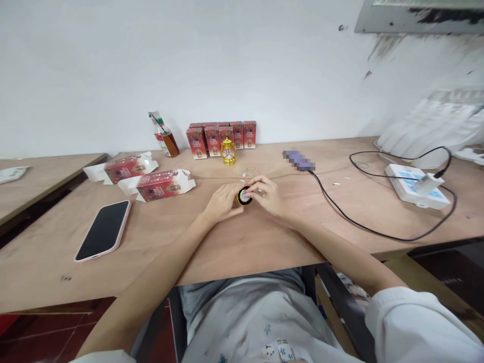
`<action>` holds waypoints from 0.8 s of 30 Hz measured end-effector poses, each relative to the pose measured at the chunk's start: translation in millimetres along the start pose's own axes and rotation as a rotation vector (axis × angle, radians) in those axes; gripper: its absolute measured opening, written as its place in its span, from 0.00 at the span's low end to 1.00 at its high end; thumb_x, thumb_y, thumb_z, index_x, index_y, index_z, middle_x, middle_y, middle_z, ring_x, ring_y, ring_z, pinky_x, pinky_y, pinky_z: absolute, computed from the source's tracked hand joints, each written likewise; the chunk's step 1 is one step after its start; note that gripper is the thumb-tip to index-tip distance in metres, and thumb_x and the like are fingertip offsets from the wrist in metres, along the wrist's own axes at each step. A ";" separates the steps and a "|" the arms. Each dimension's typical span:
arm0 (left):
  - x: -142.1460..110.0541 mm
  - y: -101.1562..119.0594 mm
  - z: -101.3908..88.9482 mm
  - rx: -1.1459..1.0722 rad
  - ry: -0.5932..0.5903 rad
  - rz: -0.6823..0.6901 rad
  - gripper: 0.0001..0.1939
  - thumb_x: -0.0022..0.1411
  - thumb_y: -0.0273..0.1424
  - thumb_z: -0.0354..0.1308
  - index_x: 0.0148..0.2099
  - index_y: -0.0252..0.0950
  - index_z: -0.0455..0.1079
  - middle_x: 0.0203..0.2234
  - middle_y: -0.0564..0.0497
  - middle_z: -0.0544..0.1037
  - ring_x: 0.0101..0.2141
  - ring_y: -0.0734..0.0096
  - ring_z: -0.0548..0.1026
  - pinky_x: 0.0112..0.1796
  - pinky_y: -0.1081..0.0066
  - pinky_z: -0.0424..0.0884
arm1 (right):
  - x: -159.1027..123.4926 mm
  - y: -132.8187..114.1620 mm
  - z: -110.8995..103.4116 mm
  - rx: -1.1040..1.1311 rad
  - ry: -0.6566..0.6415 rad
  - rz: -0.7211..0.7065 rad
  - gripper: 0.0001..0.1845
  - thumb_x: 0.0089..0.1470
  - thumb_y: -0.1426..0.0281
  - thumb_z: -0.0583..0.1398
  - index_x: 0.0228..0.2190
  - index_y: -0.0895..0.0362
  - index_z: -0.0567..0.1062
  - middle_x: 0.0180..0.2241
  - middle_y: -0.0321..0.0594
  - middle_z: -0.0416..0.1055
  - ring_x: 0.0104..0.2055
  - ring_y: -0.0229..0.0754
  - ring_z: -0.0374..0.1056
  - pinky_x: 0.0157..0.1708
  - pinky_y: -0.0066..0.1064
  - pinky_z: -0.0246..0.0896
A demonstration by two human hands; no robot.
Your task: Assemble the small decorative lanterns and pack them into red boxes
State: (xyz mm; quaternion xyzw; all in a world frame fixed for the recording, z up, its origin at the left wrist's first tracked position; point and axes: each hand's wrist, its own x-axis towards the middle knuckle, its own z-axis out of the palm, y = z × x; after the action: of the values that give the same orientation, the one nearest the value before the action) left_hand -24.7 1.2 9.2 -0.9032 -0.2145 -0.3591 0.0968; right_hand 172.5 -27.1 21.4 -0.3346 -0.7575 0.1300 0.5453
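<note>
My left hand (222, 202) is wrapped round a small gold lantern (238, 196), which lies tipped so that its round black-rimmed base faces me. A pale disc (244, 195) shows in the middle of that base. The thumb and fingers of my right hand (269, 195) are pinched together at the disc; whatever they grip there is too small to make out. Just beyond my hands stands another gold lantern (228, 153), upright in front of the red boxes. Thin clear loops (249, 172) lie on the table between it and my hands.
Several small red boxes (214, 142) stand by the wall, left of centre. Two opened boxes (161, 185), a phone (104, 231) and a bottle (166, 142) are at left. A blurred purple device (298, 160) trails a black cable to a white power strip (412, 187) at right.
</note>
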 end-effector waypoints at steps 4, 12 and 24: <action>-2.4 -3.9 2.1 0.002 -0.029 0.010 0.27 0.58 0.37 0.55 0.58 0.35 0.58 0.51 0.40 0.73 0.51 0.56 0.72 0.47 0.58 0.70 | -0.4 1.7 3.1 0.140 -0.012 0.119 0.09 0.49 0.62 0.65 0.27 0.55 0.73 0.36 0.39 0.73 0.42 0.41 0.71 0.44 0.35 0.66; -4.8 -6.0 4.0 0.063 -0.031 0.150 0.27 0.63 0.40 0.51 0.61 0.33 0.54 0.52 0.39 0.72 0.54 0.58 0.69 0.50 0.59 0.68 | 0.5 7.0 6.5 0.232 -0.012 0.300 0.17 0.39 0.60 0.69 0.28 0.57 0.72 0.29 0.37 0.74 0.31 0.38 0.69 0.35 0.31 0.65; -3.1 -4.3 2.3 0.063 -0.065 0.077 0.28 0.63 0.38 0.51 0.62 0.34 0.54 0.52 0.39 0.72 0.53 0.58 0.70 0.49 0.60 0.67 | 0.1 7.4 0.9 0.079 -0.051 0.022 0.13 0.49 0.61 0.64 0.33 0.57 0.74 0.33 0.41 0.74 0.34 0.39 0.69 0.36 0.32 0.67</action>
State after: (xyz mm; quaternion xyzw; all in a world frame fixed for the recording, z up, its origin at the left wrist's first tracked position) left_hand -27.3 4.7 5.4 -0.9184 -0.1940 -0.3186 0.1321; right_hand 174.4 -21.4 17.0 -0.3175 -0.7617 0.1741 0.5373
